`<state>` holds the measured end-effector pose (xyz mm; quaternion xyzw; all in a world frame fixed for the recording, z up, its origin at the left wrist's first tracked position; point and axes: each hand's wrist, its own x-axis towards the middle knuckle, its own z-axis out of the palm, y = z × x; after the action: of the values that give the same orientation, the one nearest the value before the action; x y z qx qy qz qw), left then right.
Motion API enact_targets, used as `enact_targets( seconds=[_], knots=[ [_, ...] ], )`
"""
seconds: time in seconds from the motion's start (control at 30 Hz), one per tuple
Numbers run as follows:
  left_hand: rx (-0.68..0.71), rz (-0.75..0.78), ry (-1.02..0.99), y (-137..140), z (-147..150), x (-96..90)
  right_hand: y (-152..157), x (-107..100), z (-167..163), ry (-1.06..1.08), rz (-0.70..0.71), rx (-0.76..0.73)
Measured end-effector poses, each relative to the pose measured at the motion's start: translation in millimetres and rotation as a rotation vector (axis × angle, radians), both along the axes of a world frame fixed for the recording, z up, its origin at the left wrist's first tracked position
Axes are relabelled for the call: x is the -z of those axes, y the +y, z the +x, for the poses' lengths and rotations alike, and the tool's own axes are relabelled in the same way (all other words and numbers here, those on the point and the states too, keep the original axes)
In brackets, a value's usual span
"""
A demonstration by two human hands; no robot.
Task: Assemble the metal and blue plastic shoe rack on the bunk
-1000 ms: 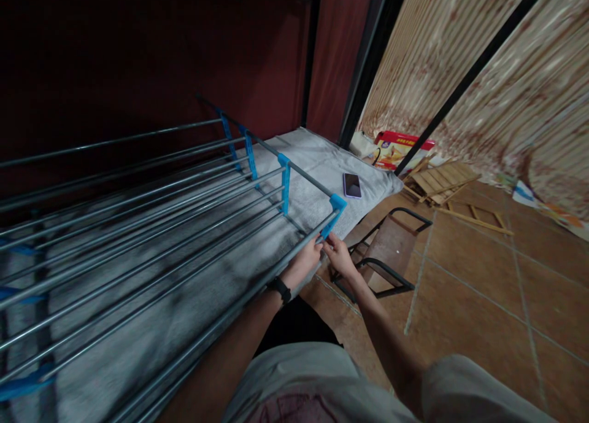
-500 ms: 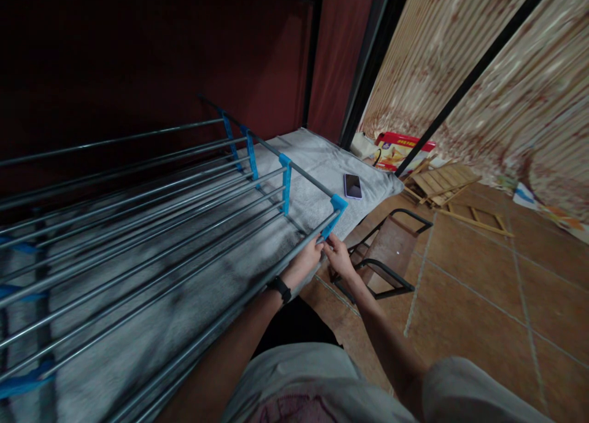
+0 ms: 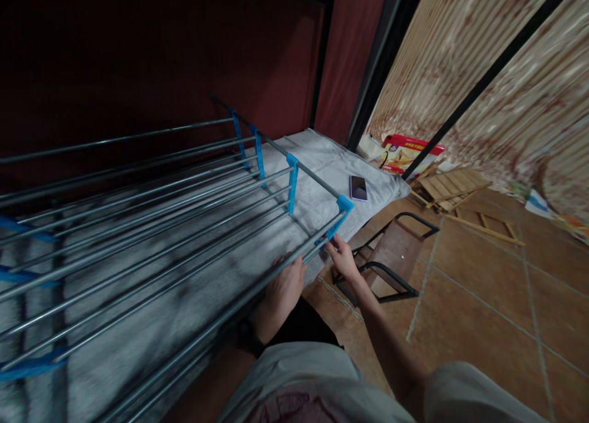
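A rack of grey metal tubes [image 3: 184, 249] with blue plastic connectors lies across a grey cloth [image 3: 322, 156]. My left hand [image 3: 283, 291], with a dark watch band at its wrist, grips the lower tube [image 3: 314, 251] along the near side, its fingertips partly hidden behind the tubes. At the near right corner, my right hand [image 3: 343, 257] has its fingers closed at the lower end of a blue corner connector [image 3: 340, 213], where that tube meets it. Other blue connectors [image 3: 292, 183] stand along the rack's far right end.
A phone [image 3: 358, 188] lies on the cloth beyond the corner. On the tiled floor [image 3: 478, 300] stands a low brown seat with a black frame [image 3: 396, 251]. Wooden slatted pieces [image 3: 453, 183] and a red and yellow box [image 3: 405, 153] are by the curtain [image 3: 460, 61].
My left hand has slid along the tube away from the corner, toward me and to the left. My right hand stays at the blue corner connector. The view has shifted slightly.
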<state>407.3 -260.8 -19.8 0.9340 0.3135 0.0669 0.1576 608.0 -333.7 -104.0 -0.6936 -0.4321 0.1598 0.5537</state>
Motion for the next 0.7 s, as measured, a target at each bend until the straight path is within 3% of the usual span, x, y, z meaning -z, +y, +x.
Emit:
enact_targets(
  seconds=[0.2, 0.37, 0.7],
  knots=[
    [-0.134, 0.229, 0.024, -19, -75, 4.1, 0, 2, 1, -0.007, 0.001, 0.011],
    [-0.219, 0.263, 0.086, -23, -115, 12.1, 1, 2, 0, -0.008, -0.002, 0.041],
    [-0.156, 0.135, 0.098, -14, -104, 9.3, 15, -9, 14, 0.035, 0.055, 0.056]
  ],
)
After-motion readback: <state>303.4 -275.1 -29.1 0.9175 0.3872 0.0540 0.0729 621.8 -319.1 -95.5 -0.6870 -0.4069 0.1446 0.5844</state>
